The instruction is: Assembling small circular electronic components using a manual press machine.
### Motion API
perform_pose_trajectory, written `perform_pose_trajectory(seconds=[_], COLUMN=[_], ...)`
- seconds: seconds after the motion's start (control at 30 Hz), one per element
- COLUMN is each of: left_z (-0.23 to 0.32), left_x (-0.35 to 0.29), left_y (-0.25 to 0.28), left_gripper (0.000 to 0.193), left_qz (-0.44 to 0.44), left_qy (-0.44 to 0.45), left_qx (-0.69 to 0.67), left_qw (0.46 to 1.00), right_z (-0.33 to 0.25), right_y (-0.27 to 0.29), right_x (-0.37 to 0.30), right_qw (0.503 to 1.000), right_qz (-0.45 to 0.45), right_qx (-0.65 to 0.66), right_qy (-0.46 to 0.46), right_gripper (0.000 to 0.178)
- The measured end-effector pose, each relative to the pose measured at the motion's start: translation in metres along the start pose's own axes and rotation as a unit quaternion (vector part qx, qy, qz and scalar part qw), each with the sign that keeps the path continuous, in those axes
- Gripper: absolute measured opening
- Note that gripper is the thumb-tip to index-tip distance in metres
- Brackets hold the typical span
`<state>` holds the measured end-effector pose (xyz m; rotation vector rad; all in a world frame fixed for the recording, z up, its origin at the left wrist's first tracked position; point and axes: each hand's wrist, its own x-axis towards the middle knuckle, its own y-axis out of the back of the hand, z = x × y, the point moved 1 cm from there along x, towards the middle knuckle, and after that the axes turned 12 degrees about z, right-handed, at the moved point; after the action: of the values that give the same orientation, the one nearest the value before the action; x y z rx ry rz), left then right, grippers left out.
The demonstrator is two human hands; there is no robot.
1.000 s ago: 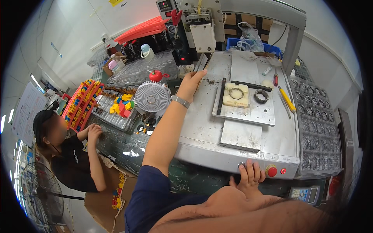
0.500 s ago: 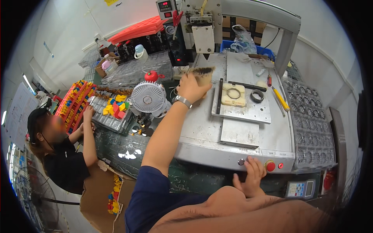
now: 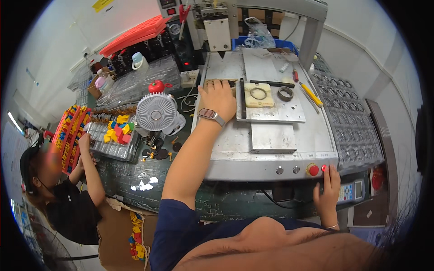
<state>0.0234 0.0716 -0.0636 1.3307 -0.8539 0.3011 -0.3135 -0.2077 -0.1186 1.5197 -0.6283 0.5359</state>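
My left hand [image 3: 219, 101] lies palm down on the left of the metal machine bed, fingers stretched out. Beneath its fingertips shows the edge of a tan, dark-smudged pad [image 3: 233, 84], mostly hidden by the hand. At the front panel, my right hand [image 3: 328, 194] has its fingers extended, tips at the small red button [image 3: 324, 168] beside the large red knob [image 3: 312, 170]. Between the hands, a metal fixture plate [image 3: 271, 116] carries a cream block [image 3: 260, 103] with a thin ring [image 3: 258, 93] on top. A thicker dark ring [image 3: 285, 94] sits right of the block.
Above the bed hangs the machine head [image 3: 217, 35]. A yellow-handled cutter [image 3: 312, 95] and a red-handled screwdriver [image 3: 295, 76] lie right of the plate. Clear trays [image 3: 348, 122] line the right side. A white fan [image 3: 157, 113] stands left; a co-worker [image 3: 68, 194] sits beyond it.
My left hand has lowered the tan pad onto the bed and flattened over it. My right hand has moved right along the panel to the small red button. The view has shifted.
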Motion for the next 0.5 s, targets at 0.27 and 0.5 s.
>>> perform_pose_trajectory(seconds=[0.27,0.5], left_z=[0.015,0.015], left_x=[0.002,0.002], left_y=[0.013,0.013], left_gripper=[0.035,0.044], left_qz=[0.082,0.105], left_qy=[-0.019,-0.083], left_qx=[-0.12,-0.267], left_qw=[0.989,0.954], right_z=[-0.003,-0.009], right_y=[0.024,-0.004], right_x=[0.059,0.169], right_qw=[0.983,0.969], right_qz=[-0.027,-0.074], right_qx=[-0.047,0.185], right_qy=[0.175,0.143], right_gripper=[0.02,0.011])
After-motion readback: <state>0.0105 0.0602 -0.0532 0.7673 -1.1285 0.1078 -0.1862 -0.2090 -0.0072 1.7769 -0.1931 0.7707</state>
